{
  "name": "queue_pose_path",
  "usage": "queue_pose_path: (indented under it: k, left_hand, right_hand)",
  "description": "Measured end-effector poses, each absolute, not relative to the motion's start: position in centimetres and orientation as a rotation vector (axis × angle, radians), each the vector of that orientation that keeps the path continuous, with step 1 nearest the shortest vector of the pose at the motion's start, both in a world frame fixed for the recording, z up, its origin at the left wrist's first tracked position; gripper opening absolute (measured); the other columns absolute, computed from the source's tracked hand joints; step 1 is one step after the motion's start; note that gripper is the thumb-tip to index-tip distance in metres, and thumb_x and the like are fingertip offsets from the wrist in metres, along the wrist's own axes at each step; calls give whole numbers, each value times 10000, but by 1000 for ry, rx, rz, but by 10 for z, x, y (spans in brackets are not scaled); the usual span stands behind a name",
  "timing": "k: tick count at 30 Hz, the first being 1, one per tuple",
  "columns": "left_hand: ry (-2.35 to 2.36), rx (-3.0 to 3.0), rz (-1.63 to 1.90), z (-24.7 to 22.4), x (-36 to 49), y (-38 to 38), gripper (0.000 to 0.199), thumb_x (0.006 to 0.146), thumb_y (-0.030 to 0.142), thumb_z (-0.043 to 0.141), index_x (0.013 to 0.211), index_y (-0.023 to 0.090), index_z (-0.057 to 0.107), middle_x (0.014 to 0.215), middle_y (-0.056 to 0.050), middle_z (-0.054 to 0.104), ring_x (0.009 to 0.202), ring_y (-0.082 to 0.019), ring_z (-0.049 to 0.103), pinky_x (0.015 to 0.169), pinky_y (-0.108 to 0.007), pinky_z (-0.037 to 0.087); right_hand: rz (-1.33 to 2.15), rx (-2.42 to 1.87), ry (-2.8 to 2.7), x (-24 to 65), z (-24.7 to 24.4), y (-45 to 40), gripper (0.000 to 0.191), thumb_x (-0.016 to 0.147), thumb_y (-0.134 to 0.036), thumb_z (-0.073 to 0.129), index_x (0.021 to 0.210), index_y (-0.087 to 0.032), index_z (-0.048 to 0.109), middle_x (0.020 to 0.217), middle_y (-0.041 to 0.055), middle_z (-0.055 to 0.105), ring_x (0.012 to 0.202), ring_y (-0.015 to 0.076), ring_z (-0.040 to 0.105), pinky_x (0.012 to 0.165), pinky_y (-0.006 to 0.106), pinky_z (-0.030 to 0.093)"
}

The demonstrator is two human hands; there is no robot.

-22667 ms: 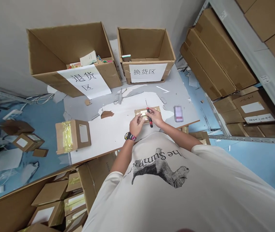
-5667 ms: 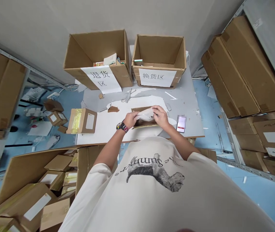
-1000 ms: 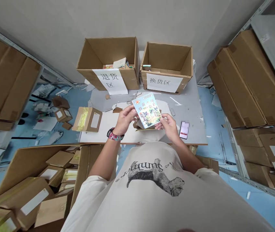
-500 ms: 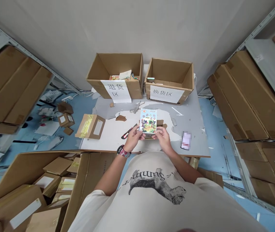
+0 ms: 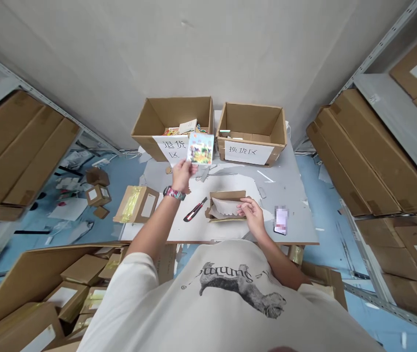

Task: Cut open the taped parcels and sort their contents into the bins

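**Left hand [image 5: 182,176] pinches a picture booklet [image 5: 200,148] aloft, away from the right hand.**
Below it, a box cutter [image 5: 195,209] lies on the surface [image 5: 285,190]. Rightward, the open right hand [image 5: 248,215] rests on white wrapping [image 5: 225,208] in a cardboard mailer [image 5: 226,195]. Earlier, both hands held the booklet.

The paper sign [image 5: 168,149] on the left cardboard box [image 5: 150,127] reads 退货区, and the booklet [image 5: 200,148] in your left hand [image 5: 182,176] just overlaps its edge; the booklet's cover print is too small to read. The paper sign [image 5: 248,153] on the right cardboard box [image 5: 252,122] reads 换货区. Your shirt [image 5: 230,303] shows "Summer" upside down.
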State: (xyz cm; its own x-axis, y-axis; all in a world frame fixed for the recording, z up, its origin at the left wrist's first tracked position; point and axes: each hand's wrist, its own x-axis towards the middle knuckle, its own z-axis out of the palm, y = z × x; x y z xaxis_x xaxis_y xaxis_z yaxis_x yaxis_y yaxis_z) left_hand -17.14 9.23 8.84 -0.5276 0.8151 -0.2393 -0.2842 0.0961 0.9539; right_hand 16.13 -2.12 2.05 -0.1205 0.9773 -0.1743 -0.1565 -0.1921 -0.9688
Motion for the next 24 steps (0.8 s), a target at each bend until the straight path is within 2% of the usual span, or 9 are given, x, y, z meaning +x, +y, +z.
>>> queue_pose_path:
  k: [2,5,7,9,12,16,18,21,24]
  left_hand:
    - [1408,540,1735,111,-181,135,310,1047,282,854,1320,181,747,1020,-82,851,926,-152,855,887,-235,679]
    - [1306,480,1845,127,-178,169,631,1049,277,864,1629,239,621,1347,-130,856,1299,-205,841,1127,-307,650]
    - [1296,483,1789,119,-164,170,735,1029,256,868,1697,251,561,1418,-146,844,1346,-224,827,1158,-340,641]
    - [1333,527,1660,98,-146,156,773,986,224,876,1692,240,561,1378,-149,861,1264,-230,849,1127,-364,655]
    - [1457,677,1434,57,-124,118,685,950,282,883,1593,220,656,1304,-155,876,1174,-250,858,1076,-403,667]
    - [1708,1120,1227,17,-119,53,376,998,320,778,1353,205,823,1299,-152,872,1257,-308,809,1119,-443,635]
    - [1786,1361,1088,6,-121,22,292,1026,322,737,1264,219,869,1281,-151,869,1256,-339,789,1164,-475,610]
    - [1757,1608,849,-7,-119,-13,242,1036,304,724,1186,238,902,1256,-167,861,1274,-381,775,1233,-524,568]
    - [1603,1712,568,-19,-104,-25,265,1002,292,778,1232,277,908,1271,-151,866,1273,-396,792,1216,-528,577]
  right_hand:
    - [1482,-1166,-1059,162,21,-22,448,950,-634,836,1206,-271,772,978,56,858,753,217,785,753,386,678]
    - [1454,-1165,-1065,162,22,-23,461,957,-660,826,1195,-267,782,983,64,859,765,218,784,747,380,671]
    - [1438,-1164,-1071,163,23,-23,461,967,-668,815,1193,-268,789,1002,68,863,783,217,786,761,379,670]
    - [1425,-1173,-1075,166,23,-23,455,972,-671,805,1189,-272,795,1007,68,865,805,223,791,777,383,669]
    - [1407,-1209,-1073,175,22,-19,447,961,-668,802,1175,-275,798,1000,69,862,848,243,801,804,398,669]
    - [1322,-1276,-1134,191,12,-7,408,958,-621,793,1167,-271,796,1015,71,858,912,259,802,902,429,668]
    - [1222,-1329,-1241,200,4,0,354,998,-583,749,1166,-276,799,1053,76,864,974,275,803,940,435,656]
    - [1037,-1438,-1516,209,-8,8,273,1064,-459,655,1177,-271,819,1178,109,872,1073,313,782,979,455,632]
    - [859,-1544,-1860,209,-19,12,290,1070,-276,606,1227,-237,847,1237,148,859,1184,370,725,1080,508,585]
